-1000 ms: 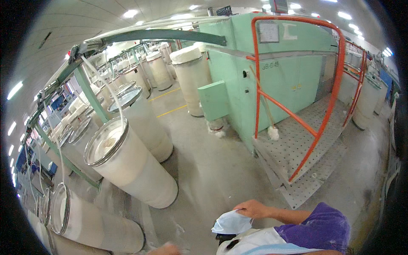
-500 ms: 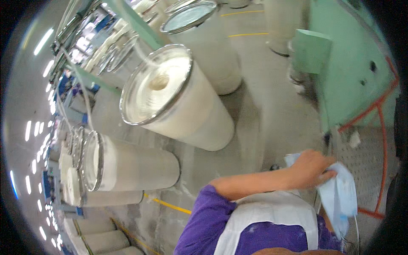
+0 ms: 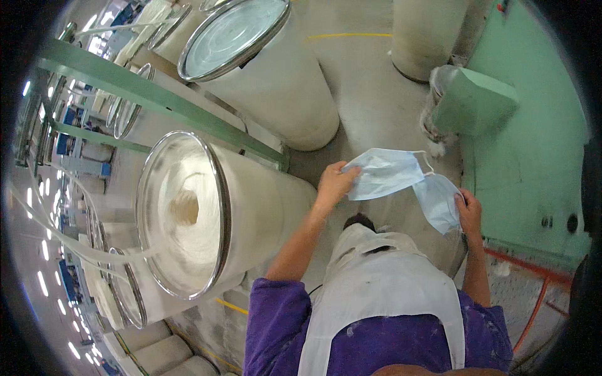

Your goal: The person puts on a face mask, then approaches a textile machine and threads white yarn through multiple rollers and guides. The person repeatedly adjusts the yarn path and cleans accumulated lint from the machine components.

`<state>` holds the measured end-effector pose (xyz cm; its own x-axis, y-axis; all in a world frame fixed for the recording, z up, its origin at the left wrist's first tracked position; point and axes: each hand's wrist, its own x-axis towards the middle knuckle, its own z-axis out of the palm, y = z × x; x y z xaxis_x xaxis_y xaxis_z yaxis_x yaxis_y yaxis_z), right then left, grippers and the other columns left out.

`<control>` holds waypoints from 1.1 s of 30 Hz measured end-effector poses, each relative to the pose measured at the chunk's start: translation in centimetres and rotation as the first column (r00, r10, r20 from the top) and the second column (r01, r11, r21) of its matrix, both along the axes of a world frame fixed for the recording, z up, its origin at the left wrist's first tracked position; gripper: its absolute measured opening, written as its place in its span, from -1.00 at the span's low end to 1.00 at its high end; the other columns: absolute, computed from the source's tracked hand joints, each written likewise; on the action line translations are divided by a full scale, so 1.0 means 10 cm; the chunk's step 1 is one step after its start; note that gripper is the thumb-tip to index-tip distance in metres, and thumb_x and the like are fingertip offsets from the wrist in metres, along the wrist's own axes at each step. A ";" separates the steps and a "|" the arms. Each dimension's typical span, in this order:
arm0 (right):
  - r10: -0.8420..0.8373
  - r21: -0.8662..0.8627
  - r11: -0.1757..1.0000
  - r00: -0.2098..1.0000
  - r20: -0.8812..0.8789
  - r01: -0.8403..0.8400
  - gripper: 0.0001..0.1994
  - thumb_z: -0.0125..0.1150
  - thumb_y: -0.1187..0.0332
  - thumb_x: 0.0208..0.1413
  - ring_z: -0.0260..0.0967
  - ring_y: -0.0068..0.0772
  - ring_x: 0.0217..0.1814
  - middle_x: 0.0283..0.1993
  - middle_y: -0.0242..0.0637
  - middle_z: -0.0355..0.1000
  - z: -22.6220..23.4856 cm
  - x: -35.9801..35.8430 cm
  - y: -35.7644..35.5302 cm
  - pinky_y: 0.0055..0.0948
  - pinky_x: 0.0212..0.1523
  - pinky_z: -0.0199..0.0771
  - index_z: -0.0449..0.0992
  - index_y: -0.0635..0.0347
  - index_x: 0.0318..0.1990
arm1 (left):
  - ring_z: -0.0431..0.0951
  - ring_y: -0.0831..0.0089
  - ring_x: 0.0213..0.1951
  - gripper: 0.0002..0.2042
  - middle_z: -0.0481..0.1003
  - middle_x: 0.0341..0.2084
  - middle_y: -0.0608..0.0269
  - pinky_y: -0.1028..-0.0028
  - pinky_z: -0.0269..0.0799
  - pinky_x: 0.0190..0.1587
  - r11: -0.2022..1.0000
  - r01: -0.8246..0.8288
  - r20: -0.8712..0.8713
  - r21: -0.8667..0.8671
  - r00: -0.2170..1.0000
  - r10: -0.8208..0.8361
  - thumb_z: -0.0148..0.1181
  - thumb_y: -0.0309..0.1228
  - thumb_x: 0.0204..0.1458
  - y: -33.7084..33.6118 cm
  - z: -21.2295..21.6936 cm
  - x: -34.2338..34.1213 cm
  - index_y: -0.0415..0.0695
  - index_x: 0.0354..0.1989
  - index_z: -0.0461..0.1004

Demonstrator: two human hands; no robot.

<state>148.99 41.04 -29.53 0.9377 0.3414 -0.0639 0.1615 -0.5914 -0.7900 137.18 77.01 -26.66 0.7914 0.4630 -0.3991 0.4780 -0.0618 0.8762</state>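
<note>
My left hand [image 3: 337, 186] pinches the outer end of a pale blue disposable face mask [image 3: 385, 173], held out in front of my body. A second pale blue face mask [image 3: 441, 203] hangs beside it, its outer edge gripped by my right hand [image 3: 469, 216]. Where the two meet, a white ear loop [image 3: 427, 161] curls up, and the masks touch or are caught together there. Both forearms reach forward over my white apron [image 3: 389, 288], fingers closed on the thin fabric.
To my left stands a tall whitish can [image 3: 266, 182] with coiled white fibre inside. Another can [image 3: 282, 81] stands farther off. A green beam [image 3: 169, 103] runs between them. The green machine wall [image 3: 539, 163] on my right has a box-shaped part [image 3: 476, 103] jutting out. Red bars [image 3: 532, 313] stand at lower right.
My left arm has swung from across my body to the left and forward. The crumpled blue bundle at my right is now spread between both hands, showing two masks. My view has shifted.
</note>
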 end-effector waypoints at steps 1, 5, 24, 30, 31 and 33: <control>0.029 0.042 0.999 0.999 -0.021 -0.028 -0.75 0.06 0.31 0.09 0.38 -0.38 -0.32 -0.35 -0.18 0.47 0.00 0.29 0.32 -0.42 -0.24 0.34 0.48 0.31 -0.18 | 0.38 0.53 -0.62 -0.69 0.41 -0.70 0.30 0.49 0.28 -0.52 0.998 -0.066 0.005 -0.012 0.998 0.066 0.18 -0.20 -0.07 0.22 -0.04 0.14 -0.26 -0.39 0.52; 0.138 0.091 0.987 0.990 -0.030 -0.135 -0.75 0.06 0.34 0.08 0.39 -0.44 -0.33 -0.35 -0.19 0.48 0.00 1.22 1.48 -0.45 -0.26 0.35 0.47 0.32 -0.16 | 0.28 0.59 -0.70 -0.73 0.32 -0.77 0.38 0.55 0.18 -0.60 0.971 -0.170 -0.056 -0.169 0.985 0.163 0.14 -0.22 0.00 1.00 -0.25 0.72 -0.22 -0.48 0.47; 0.419 0.145 0.905 0.783 -0.460 -0.399 -0.72 0.12 0.30 0.03 0.45 -0.39 -0.20 -0.19 -0.20 0.51 -0.12 5.80 5.21 -0.41 -0.17 0.40 0.51 0.14 -0.09 | 0.47 0.43 -0.25 -0.70 0.54 -0.34 0.13 0.45 0.33 -0.14 0.957 0.218 0.029 -0.192 0.976 -0.217 0.01 -0.35 0.04 3.53 -0.73 5.80 -0.35 -0.20 0.48; 0.740 0.295 0.663 0.543 -0.397 -0.688 -0.58 0.07 0.06 0.15 0.41 -0.39 -0.14 -0.22 -0.21 0.47 0.11 7.69 6.59 -0.44 -0.11 0.38 0.44 0.23 -0.03 | 0.51 0.33 -0.32 -0.77 0.53 -0.41 0.01 0.39 0.36 -0.22 0.990 -0.127 0.093 -0.062 0.987 0.132 0.04 -0.45 -0.08 4.43 -0.44 7.13 -0.32 -0.27 0.48; 0.755 0.345 0.652 0.532 -0.383 -0.675 -0.56 0.06 0.04 0.15 0.40 -0.40 -0.12 -0.20 -0.21 0.47 0.17 7.96 6.80 -0.45 -0.09 0.37 0.43 0.23 -0.02 | 0.51 0.30 -0.36 -0.78 0.52 -0.44 -0.01 0.38 0.36 -0.26 0.994 -0.111 0.120 0.003 0.987 0.110 0.05 -0.44 -0.08 4.57 -0.35 7.32 -0.31 -0.30 0.48; 0.780 0.412 0.626 0.515 -0.357 -0.662 -0.53 0.03 0.00 0.15 0.38 -0.43 -0.08 -0.17 -0.22 0.46 0.25 8.54 7.26 -0.46 -0.06 0.35 0.40 0.23 0.01 | 0.51 0.23 -0.43 -0.81 0.49 -0.50 -0.05 0.36 0.36 -0.33 0.989 -0.047 0.135 0.137 0.990 0.029 0.07 -0.43 -0.08 4.88 -0.24 7.84 -0.29 -0.34 0.48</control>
<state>234.42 113.61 -27.00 0.2217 0.9432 -0.2476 0.0446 -0.2635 -0.9636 215.56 125.76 -29.09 0.8137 0.5377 -0.2207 0.3624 -0.1724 0.9159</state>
